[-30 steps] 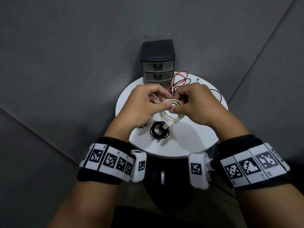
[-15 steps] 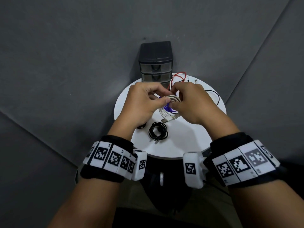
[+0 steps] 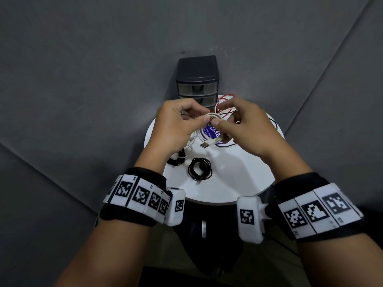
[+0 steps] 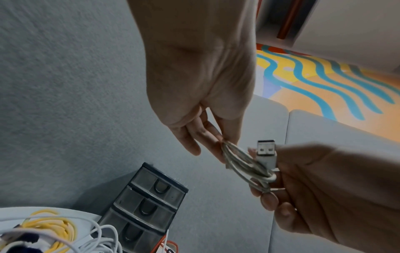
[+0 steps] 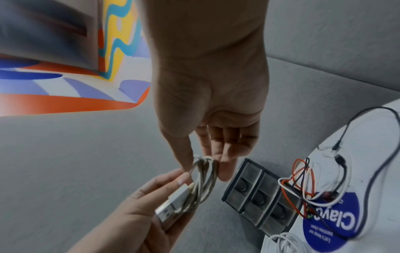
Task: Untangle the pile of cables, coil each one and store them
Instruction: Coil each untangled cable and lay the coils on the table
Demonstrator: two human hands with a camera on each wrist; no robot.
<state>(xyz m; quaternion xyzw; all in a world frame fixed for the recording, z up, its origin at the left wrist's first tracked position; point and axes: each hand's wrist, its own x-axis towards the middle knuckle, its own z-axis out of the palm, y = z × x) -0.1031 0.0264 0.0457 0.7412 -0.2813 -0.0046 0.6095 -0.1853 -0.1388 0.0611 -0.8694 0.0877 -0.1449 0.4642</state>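
Cables are half sorted: the white USB cable [image 3: 209,129] you are coiling hangs above the middle of the round table [image 3: 238,179], its loops gathered between both hands. Your left hand [image 3: 176,125] pinches the bundle at its 9 o'clock side, and your right hand [image 3: 244,129] pinches it at 3 o'clock, thumb tips nearly meeting. Since a second ago you have raised the coil and its USB plug [image 4: 266,152] has swung round toward 6 o'clock, so the winding looks nearly finished. A black coil [image 3: 200,169] already lies at 6 o'clock. The red, white and black tangle [image 5: 303,181] waits at 12 o'clock beside the drawer unit [image 3: 196,79], whose drawers are shut.
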